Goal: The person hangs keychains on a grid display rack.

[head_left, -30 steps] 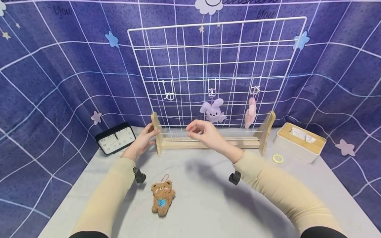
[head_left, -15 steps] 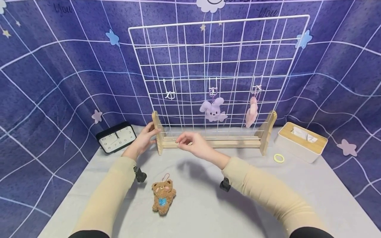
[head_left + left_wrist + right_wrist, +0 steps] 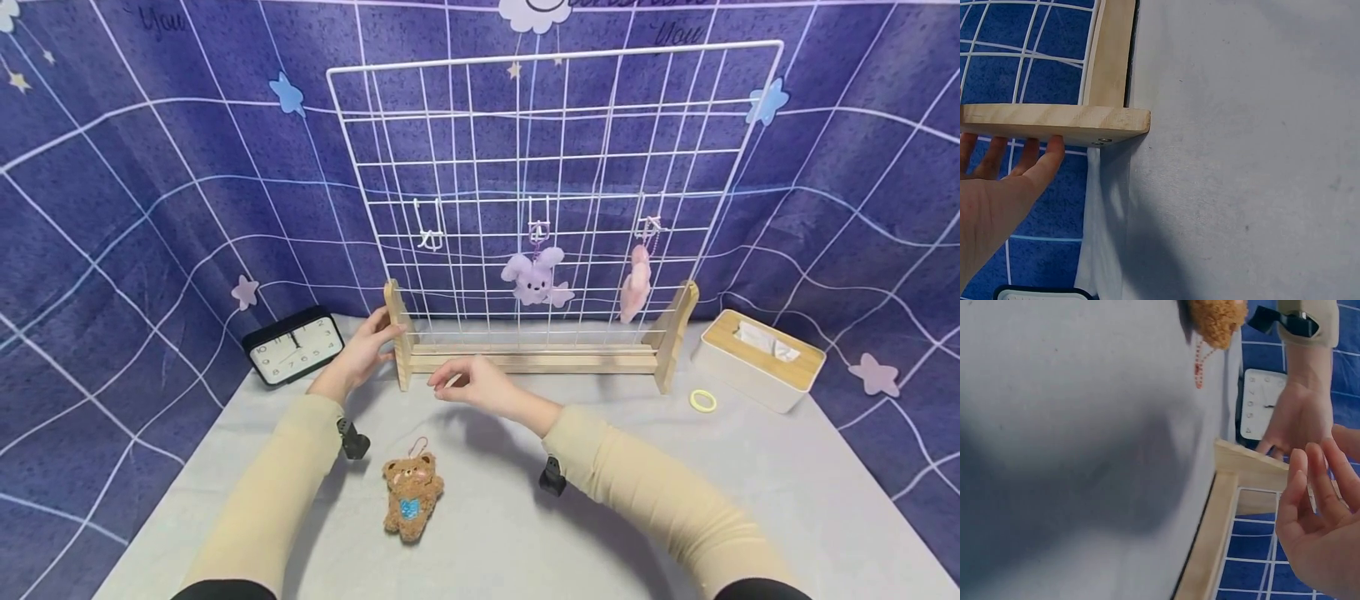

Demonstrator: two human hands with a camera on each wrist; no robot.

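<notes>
My left hand (image 3: pixel 362 346) is at the left wooden post (image 3: pixel 398 333) of a white wire grid rack (image 3: pixel 517 158); in the left wrist view its fingertips touch the outer face of the wooden side panel (image 3: pixel 1054 119). With nothing in it, my right hand (image 3: pixel 480 385) hovers over the table before the rack's base, fingers loosely bent. A brown plush bear keychain (image 3: pixel 411 498) with a blue heart patch lies below it on the table. From hooks on the grid hang a lilac bunny plush (image 3: pixel 534 279) and a pink plush (image 3: pixel 636 285). The left hook (image 3: pixel 430 239) holds nothing.
A black-framed clock (image 3: pixel 294 346) stands left of the rack. To the right are a tissue box (image 3: pixel 761 358) with a wooden lid and a yellow ring (image 3: pixel 702 401) on the table (image 3: pixel 510 550). A blue-purple patterned cloth (image 3: pixel 150 250) hangs behind.
My right hand has moved down and to the left, from in front of the grid to just before the base. The left hand stays at the post; the lilac bunny has swung slightly.
</notes>
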